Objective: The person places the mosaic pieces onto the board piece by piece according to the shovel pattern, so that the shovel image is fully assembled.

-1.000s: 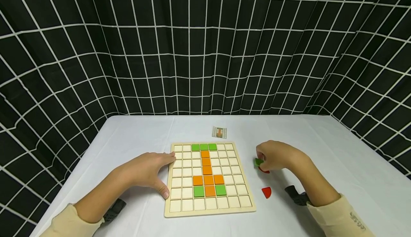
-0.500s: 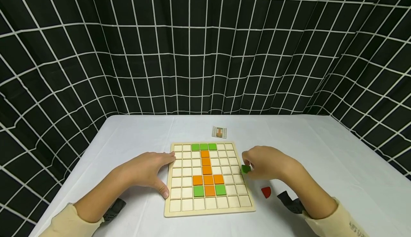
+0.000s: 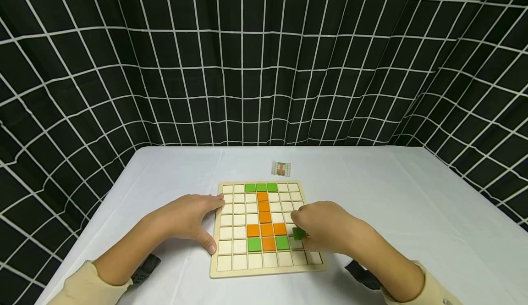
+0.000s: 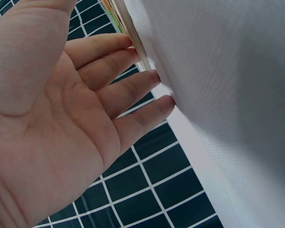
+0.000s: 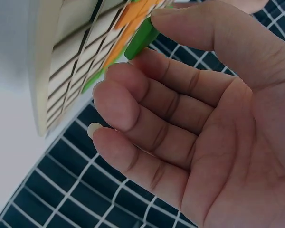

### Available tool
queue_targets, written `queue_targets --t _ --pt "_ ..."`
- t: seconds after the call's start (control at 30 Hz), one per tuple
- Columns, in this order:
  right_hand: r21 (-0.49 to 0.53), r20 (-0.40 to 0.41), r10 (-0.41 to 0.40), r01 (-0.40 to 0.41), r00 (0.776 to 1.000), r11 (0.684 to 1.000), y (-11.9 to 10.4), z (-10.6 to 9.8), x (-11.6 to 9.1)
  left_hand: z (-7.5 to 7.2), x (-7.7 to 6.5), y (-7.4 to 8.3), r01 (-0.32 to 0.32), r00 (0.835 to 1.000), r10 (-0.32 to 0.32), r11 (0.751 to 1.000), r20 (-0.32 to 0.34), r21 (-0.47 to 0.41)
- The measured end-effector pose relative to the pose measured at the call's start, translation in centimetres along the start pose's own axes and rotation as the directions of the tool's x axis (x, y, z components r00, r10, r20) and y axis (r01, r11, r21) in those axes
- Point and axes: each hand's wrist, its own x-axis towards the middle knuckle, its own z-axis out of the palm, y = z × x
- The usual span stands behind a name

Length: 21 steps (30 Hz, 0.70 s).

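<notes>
A square wooden grid board [image 3: 264, 275] lies on the white table. Orange tiles [image 3: 266, 230] make a column with a short crossbar, and green tiles [image 3: 261, 187] sit in the top row and lower down beside the column. My left hand [image 3: 185, 218] rests against the board's left edge, thumb and fingers spread. Over the board's right part, my right hand [image 3: 327, 227] pinches a green tile [image 3: 299, 233] between thumb and forefinger. In the right wrist view this green tile [image 5: 142, 38] is tilted above the board, its other fingers loosely curled.
A small printed card [image 3: 281, 169] with a grid pattern lies behind the board. White cloth [image 3: 379, 181] covers the table. A black curtain [image 3: 264, 66] with white grid lines hangs beyond the table's back edge.
My right hand has carried the green tile leftward from the table to above the board. The red pieces seen earlier on the right are out of sight now. My left hand keeps its place.
</notes>
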Motion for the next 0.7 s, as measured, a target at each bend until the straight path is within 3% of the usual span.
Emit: queue_targets --t 0.27,0.47,0.7 --pt "-0.070 -0.020 -0.111 0.110 0.994 0.992 -2.3 0.6 0.0 0.0 -0.1 -0.1 0.008 1.000 -0.008 1.000 -0.002 -0.002" --pt "-0.188 -0.030 -0.212 0.203 0.977 0.961 -3.9 1.6 -0.1 0.1 0.0 -0.1 0.014 1.000 -0.014 1.000 -0.004 -0.003" --pt "-0.264 -0.073 -0.263 0.235 0.962 0.936 -4.6 2.7 0.1 0.1 0.0 -0.3 0.010 1.000 -0.010 1.000 -0.007 -0.006"
